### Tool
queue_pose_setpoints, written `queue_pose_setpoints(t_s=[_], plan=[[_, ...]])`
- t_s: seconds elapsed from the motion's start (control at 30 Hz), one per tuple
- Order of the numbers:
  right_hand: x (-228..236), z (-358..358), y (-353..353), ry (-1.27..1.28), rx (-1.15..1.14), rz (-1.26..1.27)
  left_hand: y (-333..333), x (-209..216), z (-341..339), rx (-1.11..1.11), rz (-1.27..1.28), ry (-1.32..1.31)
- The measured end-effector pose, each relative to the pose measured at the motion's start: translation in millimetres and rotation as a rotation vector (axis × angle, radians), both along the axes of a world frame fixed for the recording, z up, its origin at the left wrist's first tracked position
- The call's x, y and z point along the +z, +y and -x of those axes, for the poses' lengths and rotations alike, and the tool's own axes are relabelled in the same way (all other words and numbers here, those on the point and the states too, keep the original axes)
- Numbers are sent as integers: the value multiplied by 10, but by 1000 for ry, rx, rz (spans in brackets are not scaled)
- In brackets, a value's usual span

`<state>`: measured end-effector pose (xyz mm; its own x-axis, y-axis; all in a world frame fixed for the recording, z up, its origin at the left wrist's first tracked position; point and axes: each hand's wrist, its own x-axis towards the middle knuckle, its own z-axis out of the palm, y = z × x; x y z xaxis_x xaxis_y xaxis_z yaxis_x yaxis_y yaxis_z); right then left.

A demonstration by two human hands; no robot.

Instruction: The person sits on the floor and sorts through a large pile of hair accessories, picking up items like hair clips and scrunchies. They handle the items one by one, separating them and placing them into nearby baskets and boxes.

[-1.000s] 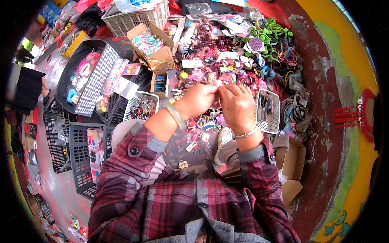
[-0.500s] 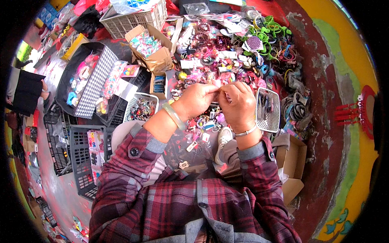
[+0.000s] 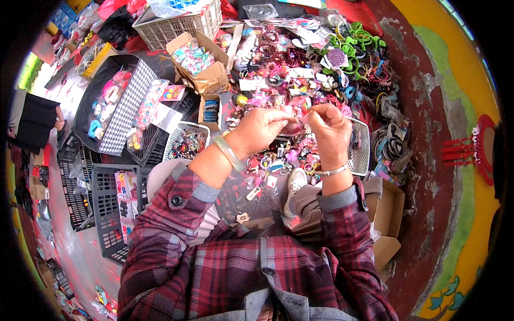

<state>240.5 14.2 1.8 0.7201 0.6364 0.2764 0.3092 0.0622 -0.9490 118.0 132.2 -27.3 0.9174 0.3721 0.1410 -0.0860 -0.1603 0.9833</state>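
Above a heap of small, colourful hair accessories (image 3: 278, 99), both my hands are raised close together. My left hand (image 3: 259, 131), a pale green bangle on its wrist, pinches thumb and forefinger on a small thing too fine to make out. A short gap to the right, my right hand (image 3: 329, 131), with a silver bangle, is also pinched at the fingertips. Whether a thin strand runs between the two pinches I cannot tell. Below and left of my left hand is a white basket (image 3: 170, 140) of small pieces. Another white basket (image 3: 360, 160) stands partly behind my right hand.
Green headbands (image 3: 350, 48) lie at the far right of the heap. An open cardboard box (image 3: 211, 80) of packets and a small box of blue cards (image 3: 210, 111) stand left. A houndstooth box (image 3: 126, 115) and dark plastic crate (image 3: 110, 224) are farther left. Another person's hand (image 3: 59, 120) shows at the left.
My right hand has moved right and turned, opening a gap between it and my left hand. My left hand has stayed nearly in place, still pinching.
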Motion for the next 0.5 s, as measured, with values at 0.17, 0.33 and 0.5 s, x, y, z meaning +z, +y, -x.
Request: queue_pose_setpoints(t_s=[0.17, 0.33, 0.5], plan=[[29, -239, -52, 383, -48, -184, 65, 33, 27, -36, 435, -24], [46, -501, -206, 532, -132, -346, 177, 91, 84, 71, 701, 35], [91, -554, -298, 462, -170, -339, 282, 75, 150, 226, 800, -8]])
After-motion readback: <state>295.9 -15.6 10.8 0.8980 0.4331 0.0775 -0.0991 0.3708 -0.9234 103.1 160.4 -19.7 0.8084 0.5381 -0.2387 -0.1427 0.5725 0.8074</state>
